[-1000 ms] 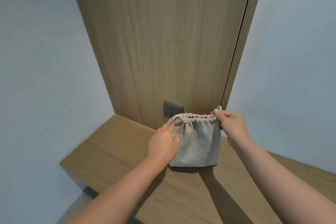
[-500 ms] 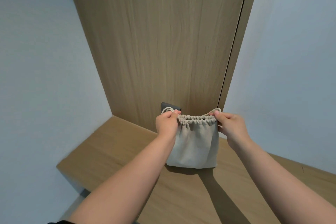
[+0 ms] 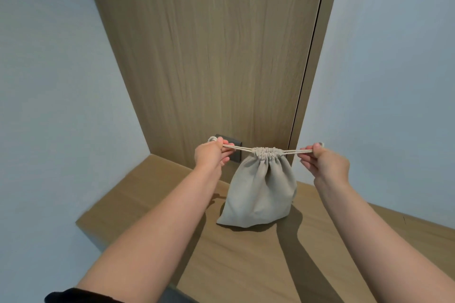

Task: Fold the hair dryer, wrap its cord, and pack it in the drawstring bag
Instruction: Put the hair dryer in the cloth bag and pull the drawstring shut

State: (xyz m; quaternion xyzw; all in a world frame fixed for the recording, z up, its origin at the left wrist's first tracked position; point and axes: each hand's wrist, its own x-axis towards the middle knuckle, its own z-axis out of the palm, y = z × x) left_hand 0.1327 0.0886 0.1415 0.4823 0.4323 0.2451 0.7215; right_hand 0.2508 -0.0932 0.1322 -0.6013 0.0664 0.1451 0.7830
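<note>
1. The left hand (image 3: 213, 154) is pinching the left loop of the cord (image 3: 240, 148), at about 9 o'clock from the bag's mouth; half a second ago it was gripping the gathered rim itself.
2. The right hand (image 3: 326, 163) is pinching the right loop at 3 o'clock, now drawn well away from the mouth.
3. Both loops are running taut and nearly level, so the hands are pulling outward against each other.
4. The bag (image 3: 259, 190) is standing on the table (image 3: 152, 194), its mouth now cinched into a tight bunch where it was a wide gathered band before.
5. The dryer is not showing; judging by the bulging cloth, it is probably inside.
6. The socket (image 3: 235, 149) is sitting behind the left cord, at 10 o'clock from the bag.
7. Judged from this, packing is nearly finishing.
</note>
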